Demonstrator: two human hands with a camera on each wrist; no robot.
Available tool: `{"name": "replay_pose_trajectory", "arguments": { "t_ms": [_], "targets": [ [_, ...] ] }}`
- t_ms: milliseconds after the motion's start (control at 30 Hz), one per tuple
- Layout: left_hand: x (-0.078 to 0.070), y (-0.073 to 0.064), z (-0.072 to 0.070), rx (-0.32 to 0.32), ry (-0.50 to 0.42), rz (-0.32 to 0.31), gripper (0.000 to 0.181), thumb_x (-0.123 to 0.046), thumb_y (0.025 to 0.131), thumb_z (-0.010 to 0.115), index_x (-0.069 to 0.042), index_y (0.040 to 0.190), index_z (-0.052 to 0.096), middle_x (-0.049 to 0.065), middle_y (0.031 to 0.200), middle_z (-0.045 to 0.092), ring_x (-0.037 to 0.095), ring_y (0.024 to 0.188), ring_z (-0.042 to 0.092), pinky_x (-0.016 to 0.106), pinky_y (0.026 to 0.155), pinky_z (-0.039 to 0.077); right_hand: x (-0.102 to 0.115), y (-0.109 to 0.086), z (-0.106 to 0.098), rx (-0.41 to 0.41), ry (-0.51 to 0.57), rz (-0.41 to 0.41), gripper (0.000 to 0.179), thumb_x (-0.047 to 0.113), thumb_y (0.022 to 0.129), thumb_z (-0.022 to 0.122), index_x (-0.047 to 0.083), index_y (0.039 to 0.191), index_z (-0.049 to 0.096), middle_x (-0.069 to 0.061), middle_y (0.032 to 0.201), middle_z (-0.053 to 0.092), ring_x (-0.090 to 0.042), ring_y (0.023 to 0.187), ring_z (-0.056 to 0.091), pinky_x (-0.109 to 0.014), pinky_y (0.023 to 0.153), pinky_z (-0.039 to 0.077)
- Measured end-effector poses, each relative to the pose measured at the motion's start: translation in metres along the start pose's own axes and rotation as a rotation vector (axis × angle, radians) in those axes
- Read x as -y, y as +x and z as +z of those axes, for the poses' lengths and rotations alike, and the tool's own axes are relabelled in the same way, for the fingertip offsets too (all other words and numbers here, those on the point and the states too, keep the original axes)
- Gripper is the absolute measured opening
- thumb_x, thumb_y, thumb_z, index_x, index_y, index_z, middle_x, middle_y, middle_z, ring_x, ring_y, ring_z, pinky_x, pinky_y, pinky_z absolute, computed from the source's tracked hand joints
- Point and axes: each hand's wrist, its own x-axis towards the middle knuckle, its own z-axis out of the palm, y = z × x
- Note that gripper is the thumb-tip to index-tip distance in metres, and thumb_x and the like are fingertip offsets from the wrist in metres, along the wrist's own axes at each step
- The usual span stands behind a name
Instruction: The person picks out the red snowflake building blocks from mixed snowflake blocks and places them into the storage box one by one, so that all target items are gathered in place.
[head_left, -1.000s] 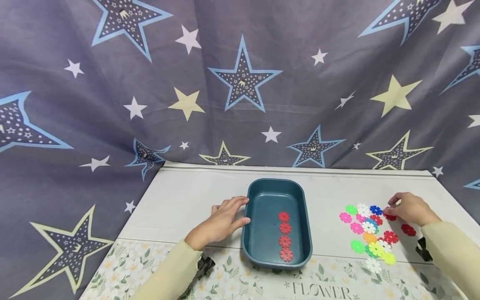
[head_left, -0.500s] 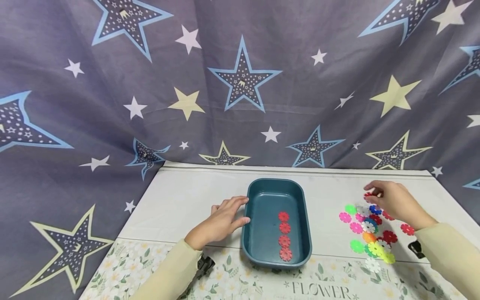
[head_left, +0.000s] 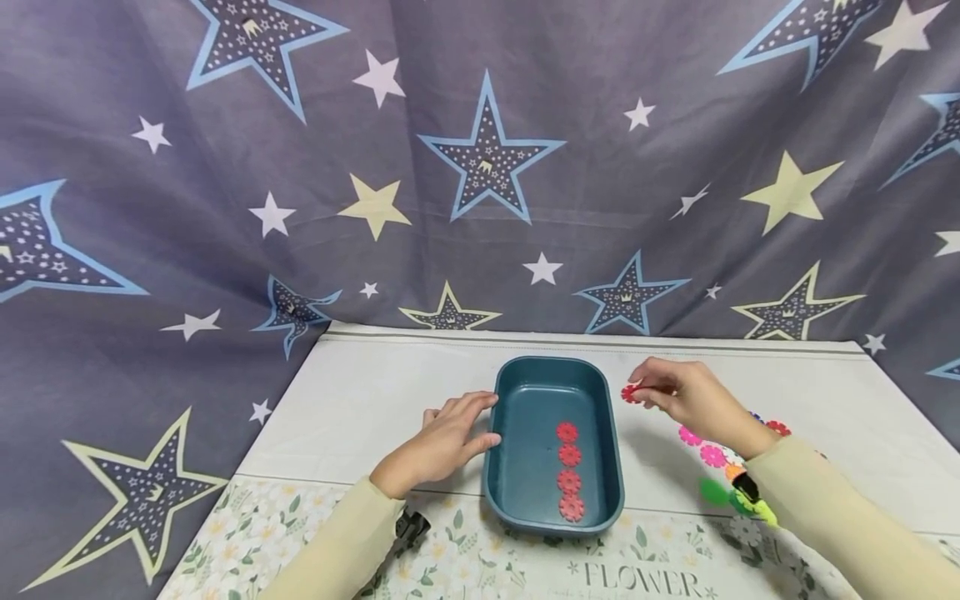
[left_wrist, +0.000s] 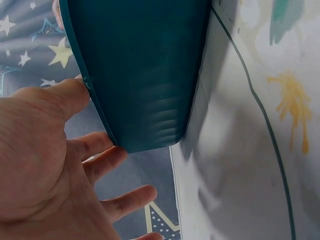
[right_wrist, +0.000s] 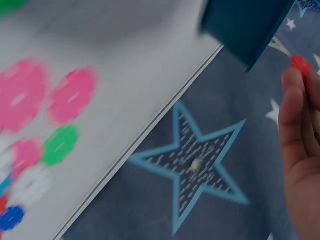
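Observation:
A red flower-shaped disc [head_left: 631,393] is pinched between the thumb and fingers of my right hand [head_left: 693,400], just off the right rim of the teal tray [head_left: 547,528]. In the right wrist view the same red disc [right_wrist: 301,64] shows at the fingertips. My left hand [head_left: 442,442] touches the tray's left side with fingers spread. The left wrist view has its thumb and fingertips right at the tray's rim [left_wrist: 90,87]. Inside the tray several red discs [head_left: 569,481] lie in a column along the right half.
Several loose flower discs in mixed colours, among them a pink one [head_left: 712,455] and a green one [head_left: 714,492], lie right of the tray, partly hidden under my right forearm. A star-printed curtain [head_left: 480,250] hangs behind the table [head_left: 390,367].
My right hand has lifted a red disc from the pile and carried it left to beside the tray's right rim. The left hand and the tray have stayed put.

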Motion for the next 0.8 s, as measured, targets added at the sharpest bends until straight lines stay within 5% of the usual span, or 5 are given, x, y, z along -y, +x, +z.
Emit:
{"name": "replay_pose_trajectory", "arguments": {
  "t_ms": [300, 500, 800],
  "targets": [
    [-0.001, 0.0, 0.0, 0.009, -0.005, -0.004, 0.06, -0.049, 0.097, 0.043, -0.013, 0.146, 0.034, 0.0, 0.149, 0.029, 0.027, 0.13, 0.034, 0.049, 0.086, 0.028, 0.016, 0.032, 0.038, 0.147, 0.081, -0.05, 0.012, 0.004, 0.083, 0.072, 0.013, 0.091, 0.069, 0.002, 0.084, 0.069, -0.007, 0.073, 0.064, -0.026, 0.064, 0.051],
    [-0.001, 0.001, 0.0, 0.0, 0.002, 0.004, 0.061, -0.049, 0.097, 0.043, -0.012, 0.145, 0.036, 0.0, 0.148, 0.03, 0.026, 0.129, 0.034, 0.049, 0.085, 0.028, 0.017, 0.048, 0.063, 0.152, -0.083, -0.126, 0.018, -0.003, 0.077, 0.075, 0.012, 0.085, 0.072, 0.005, 0.082, 0.068, -0.01, 0.075, 0.059, -0.026, 0.065, 0.048],
    [0.001, 0.0, 0.0, 0.0, -0.001, 0.007, 0.06, -0.048, 0.097, 0.044, -0.012, 0.145, 0.036, 0.0, 0.148, 0.031, 0.026, 0.13, 0.034, 0.049, 0.085, 0.028, 0.012, 0.064, 0.084, 0.191, -0.233, -0.032, 0.023, -0.012, 0.07, 0.069, 0.01, 0.074, 0.071, 0.004, 0.071, 0.066, -0.016, 0.071, 0.057, -0.034, 0.067, 0.047]
  ]
}}
